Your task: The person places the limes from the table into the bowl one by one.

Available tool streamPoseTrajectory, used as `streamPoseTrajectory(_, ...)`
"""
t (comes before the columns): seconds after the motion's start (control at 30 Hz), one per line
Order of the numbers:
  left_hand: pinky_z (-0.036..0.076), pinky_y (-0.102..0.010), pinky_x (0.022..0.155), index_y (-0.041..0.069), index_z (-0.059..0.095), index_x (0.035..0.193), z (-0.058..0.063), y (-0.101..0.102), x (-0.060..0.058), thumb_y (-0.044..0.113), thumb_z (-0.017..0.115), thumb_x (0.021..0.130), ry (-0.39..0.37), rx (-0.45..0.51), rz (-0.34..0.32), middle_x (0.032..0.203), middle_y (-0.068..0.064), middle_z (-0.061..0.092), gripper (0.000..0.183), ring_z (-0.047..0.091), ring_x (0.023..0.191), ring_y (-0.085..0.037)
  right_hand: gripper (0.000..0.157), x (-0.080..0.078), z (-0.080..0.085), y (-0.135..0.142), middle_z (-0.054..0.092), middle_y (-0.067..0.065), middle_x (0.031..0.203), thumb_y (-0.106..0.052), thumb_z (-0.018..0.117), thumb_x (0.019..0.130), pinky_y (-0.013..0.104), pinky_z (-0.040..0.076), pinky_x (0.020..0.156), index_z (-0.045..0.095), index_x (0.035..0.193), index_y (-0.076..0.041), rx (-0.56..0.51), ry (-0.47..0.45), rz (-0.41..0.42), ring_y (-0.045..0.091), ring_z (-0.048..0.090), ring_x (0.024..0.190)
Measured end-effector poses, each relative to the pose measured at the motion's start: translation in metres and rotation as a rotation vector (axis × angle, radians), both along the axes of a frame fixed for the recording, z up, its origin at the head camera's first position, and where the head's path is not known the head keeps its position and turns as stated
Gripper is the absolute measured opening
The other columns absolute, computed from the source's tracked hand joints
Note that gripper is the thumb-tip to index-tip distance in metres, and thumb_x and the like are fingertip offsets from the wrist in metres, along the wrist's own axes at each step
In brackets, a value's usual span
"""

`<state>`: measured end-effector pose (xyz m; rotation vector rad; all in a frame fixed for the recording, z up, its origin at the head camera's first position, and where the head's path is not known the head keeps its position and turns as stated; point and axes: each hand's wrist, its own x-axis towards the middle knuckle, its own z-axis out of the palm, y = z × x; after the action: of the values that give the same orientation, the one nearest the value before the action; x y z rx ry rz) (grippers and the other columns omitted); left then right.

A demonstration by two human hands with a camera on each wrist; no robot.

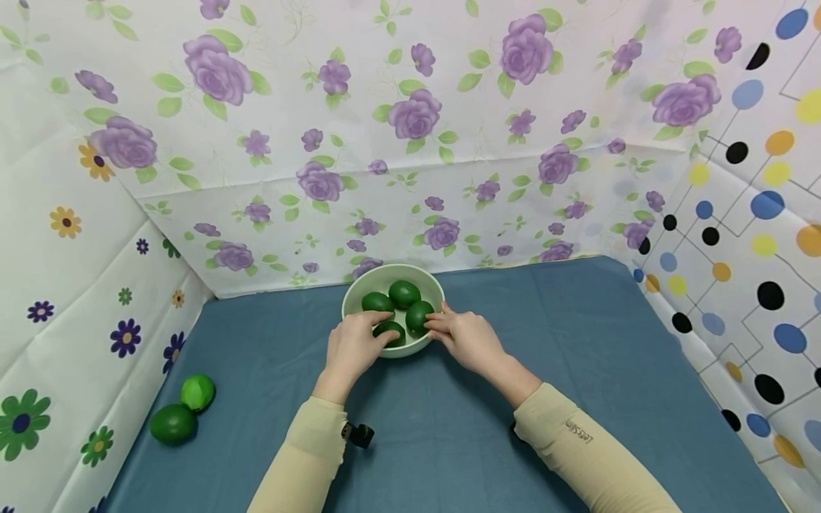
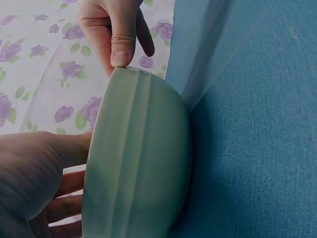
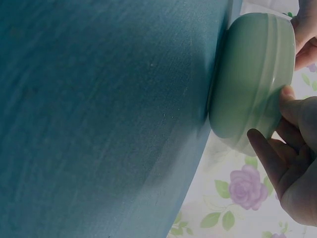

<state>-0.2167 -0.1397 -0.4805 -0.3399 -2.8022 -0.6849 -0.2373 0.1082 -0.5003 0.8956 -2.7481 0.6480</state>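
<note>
A pale green bowl (image 1: 350,298) stands near the table's back edge with several dark green avocados (image 1: 405,293) in it. Reaching over the front-left rim, my left hand (image 1: 355,343) holds the front avocado (image 1: 393,329) between thumb and fingers. My right hand (image 1: 471,338) is at the right rim, its fairly straight fingertips touching the right-hand avocado (image 1: 419,315). The right thumb (image 2: 120,57) comes down at the rim in the left wrist view. One right-hand finger (image 3: 260,144) extends outside the bowl in the right wrist view. Inside the bowl, the fingertips are hidden from both wrist cameras.
At the table's left side, a bright green lime (image 1: 197,392) lies close to another avocado (image 1: 173,425). A blue cloth (image 1: 442,442) covers the table. Flowered sheeting (image 1: 269,214) rises behind and at the left; dotted sheeting (image 1: 737,285) hangs at the right.
</note>
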Motion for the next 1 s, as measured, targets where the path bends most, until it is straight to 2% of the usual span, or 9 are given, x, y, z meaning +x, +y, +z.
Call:
streamPoseTrajectory(0.13, 0.048, -0.028, 0.046, 0.015, 0.081, 0.128, 0.000, 0.000, 0.001, 0.035, 0.089, 0.092, 0.016, 0.007, -0.007, 0.121, -0.005, 0.079, 0.042, 0.060, 0.056, -0.007, 0.031, 0.000, -0.001, 0.000, 0.071, 0.000, 0.140, -0.029, 0.075, 0.103, 0.043, 0.065, 0.090, 0.080, 0.132, -0.018, -0.004, 0.001, -0.002, 0.023, 0.073, 0.119)
streamPoseTrajectory(0.3, 0.060, -0.036, 0.058, 0.014, 0.082, 0.127, -0.001, -0.001, 0.004, 0.034, 0.088, 0.093, 0.036, 0.028, -0.016, 0.123, -0.006, 0.079, 0.041, 0.074, 0.077, -0.020, 0.031, 0.000, -0.001, 0.000, 0.071, 0.001, 0.140, -0.028, 0.075, 0.103, 0.043, 0.065, 0.090, 0.080, 0.131, -0.017, -0.015, -0.002, 0.003, 0.024, 0.072, 0.120)
streamPoseTrajectory(0.43, 0.063, -0.041, 0.064, 0.014, 0.082, 0.127, -0.002, -0.002, 0.004, 0.035, 0.084, 0.097, 0.061, 0.038, -0.024, 0.123, -0.005, 0.078, 0.036, 0.077, 0.090, -0.025, 0.031, 0.000, -0.001, 0.000, 0.071, 0.002, 0.140, -0.028, 0.075, 0.103, 0.043, 0.065, 0.090, 0.080, 0.131, -0.017, -0.020, -0.005, 0.006, 0.025, 0.072, 0.120)
streamPoseTrajectory(0.6, 0.059, -0.038, 0.056, 0.016, 0.083, 0.124, -0.001, -0.003, 0.006, 0.032, 0.079, 0.101, 0.096, 0.049, -0.019, 0.121, -0.003, 0.079, 0.028, 0.075, 0.081, -0.022, 0.031, 0.000, -0.001, 0.000, 0.071, 0.002, 0.140, -0.028, 0.075, 0.103, 0.044, 0.065, 0.088, 0.080, 0.131, -0.017, -0.027, -0.007, 0.000, 0.024, 0.074, 0.117)
streamPoseTrajectory(0.8, 0.060, -0.040, 0.056, 0.018, 0.084, 0.120, 0.001, -0.005, 0.009, 0.029, 0.079, 0.101, 0.151, 0.063, -0.013, 0.119, -0.003, 0.080, 0.023, 0.078, 0.089, -0.026, 0.031, 0.000, -0.001, 0.000, 0.071, 0.001, 0.140, -0.028, 0.075, 0.103, 0.046, 0.065, 0.090, 0.080, 0.131, -0.017, -0.031, -0.007, -0.004, 0.024, 0.073, 0.118)
streamPoseTrajectory(1.0, 0.060, -0.043, 0.054, 0.016, 0.085, 0.118, 0.003, -0.009, 0.012, 0.026, 0.079, 0.102, 0.225, 0.086, -0.006, 0.119, -0.007, 0.080, 0.020, 0.078, 0.088, -0.029, 0.031, 0.000, -0.001, 0.000, 0.071, -0.002, 0.140, -0.030, 0.075, 0.103, 0.046, 0.065, 0.090, 0.080, 0.131, -0.019, -0.018, -0.009, -0.012, 0.023, 0.075, 0.113)
